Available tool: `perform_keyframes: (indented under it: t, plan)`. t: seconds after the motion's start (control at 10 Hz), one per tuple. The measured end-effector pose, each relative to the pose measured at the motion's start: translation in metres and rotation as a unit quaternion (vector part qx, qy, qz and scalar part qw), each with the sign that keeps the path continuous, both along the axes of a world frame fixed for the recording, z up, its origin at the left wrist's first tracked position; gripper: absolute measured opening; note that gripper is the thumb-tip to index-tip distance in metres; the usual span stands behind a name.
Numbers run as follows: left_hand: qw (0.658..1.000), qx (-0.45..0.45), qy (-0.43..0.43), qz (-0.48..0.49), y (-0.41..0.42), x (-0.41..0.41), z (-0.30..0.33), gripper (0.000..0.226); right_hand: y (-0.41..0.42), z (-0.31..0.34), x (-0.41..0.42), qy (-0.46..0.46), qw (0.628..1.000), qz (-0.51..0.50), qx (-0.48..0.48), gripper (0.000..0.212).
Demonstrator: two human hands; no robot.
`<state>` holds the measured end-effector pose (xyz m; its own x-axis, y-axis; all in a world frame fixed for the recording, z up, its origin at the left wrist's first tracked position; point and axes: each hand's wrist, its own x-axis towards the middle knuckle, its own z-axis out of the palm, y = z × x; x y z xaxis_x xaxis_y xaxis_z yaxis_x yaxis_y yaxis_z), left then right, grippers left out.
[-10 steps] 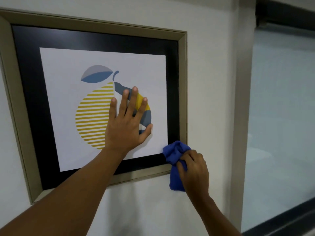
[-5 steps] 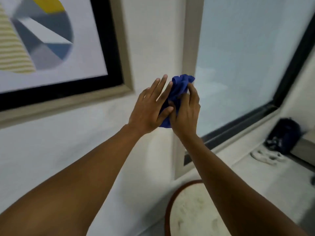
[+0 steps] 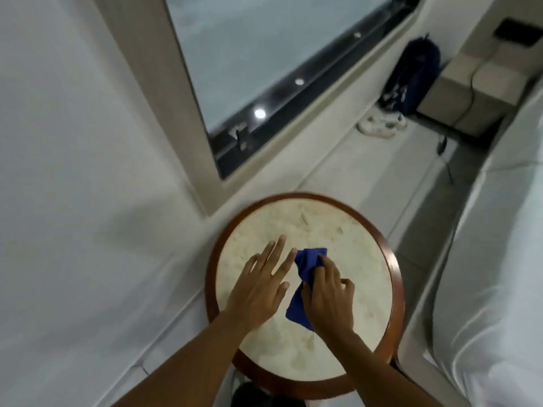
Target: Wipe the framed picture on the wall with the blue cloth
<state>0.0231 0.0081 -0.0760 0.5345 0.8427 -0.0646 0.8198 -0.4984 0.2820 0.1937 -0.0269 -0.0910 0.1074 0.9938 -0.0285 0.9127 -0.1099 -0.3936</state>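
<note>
The blue cloth is bunched over a round table, and my right hand is shut on its middle. My left hand is beside it on the left, fingers spread and flat, its fingertips just touching the cloth's upper edge. Both hands are low over the round table, which has a pale marble top and a dark wooden rim. The framed picture is out of view.
A white wall fills the left. A large window with a dark sill runs behind the table. A white bed is at the right. White shoes, a dark backpack and a beige box with a cable lie on the floor beyond.
My view has swung down from the picture to the round table. Both hands left the picture and dropped with the cloth to just above the tabletop.
</note>
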Motion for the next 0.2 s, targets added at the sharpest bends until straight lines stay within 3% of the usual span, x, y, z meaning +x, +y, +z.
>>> perform_keyframes:
  t: [0.1, 0.2]
  plan:
    - [0.992, -0.049, 0.093, -0.069, 0.013, 0.018, -0.104, 0.071, -0.007, -0.108, 0.001, -0.06, 0.995, 0.016, -0.076, 0.03]
    - [0.983, -0.079, 0.147, -0.076, 0.02, 0.024, -0.151, 0.066, -0.015, -0.164, -0.002, -0.077, 0.99, 0.06, -0.103, 0.048]
